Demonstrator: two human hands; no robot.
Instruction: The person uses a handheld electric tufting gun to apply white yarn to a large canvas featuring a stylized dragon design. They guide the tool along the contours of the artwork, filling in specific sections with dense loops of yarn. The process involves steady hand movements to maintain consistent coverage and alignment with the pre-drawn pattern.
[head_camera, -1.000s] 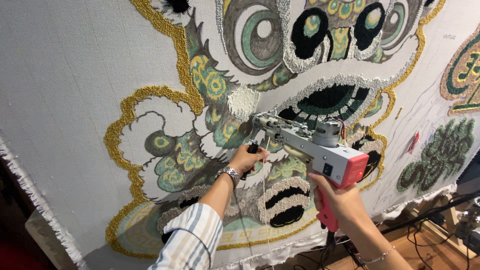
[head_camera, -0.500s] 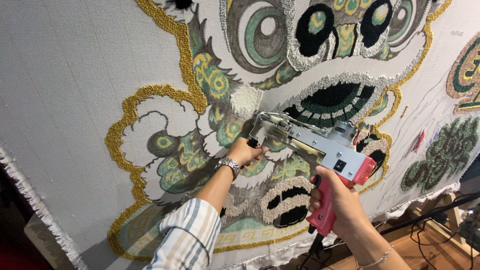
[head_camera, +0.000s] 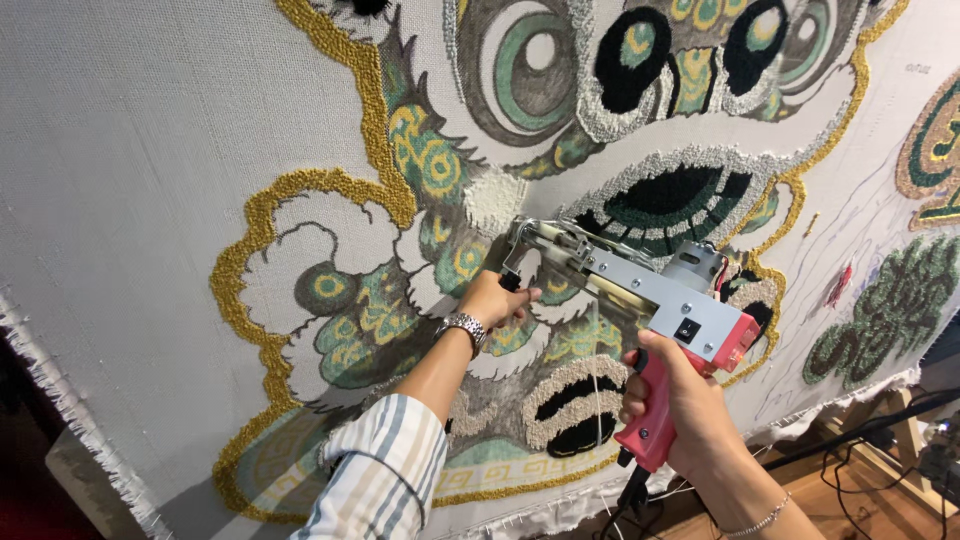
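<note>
A large stretched backing cloth (head_camera: 130, 170) fills almost my whole view, pale grey and bare on the left, frayed along its lower left edge, and covered further right with a tufted lion-like design (head_camera: 600, 130) in gold, green, white, grey and black loops. Past the cloth's lower right corner I see a wooden floor (head_camera: 860, 500) with dark cables (head_camera: 850, 445) running across it. I hold a tufting gun (head_camera: 650, 300) against the cloth, just below the design's dark mouth patch (head_camera: 680, 195). Its silver metal body slants up to the left, with the needle end touching the fabric beside a fluffy white patch (head_camera: 495, 195). My right hand (head_camera: 680, 410) is clenched around the gun's pink pistol grip, low and right of centre, with a thin bracelet (head_camera: 755, 520) at the wrist. My left hand (head_camera: 495, 298) is closed around the dark front handle under the gun's nose, close to the cloth. That wrist wears a metal watch (head_camera: 465, 328), and a striped sleeve (head_camera: 385, 470) covers the forearm. A strand of pale yarn (head_camera: 597, 375) hangs down from the gun's body in front of the black and cream tufted ovals below it.
</note>
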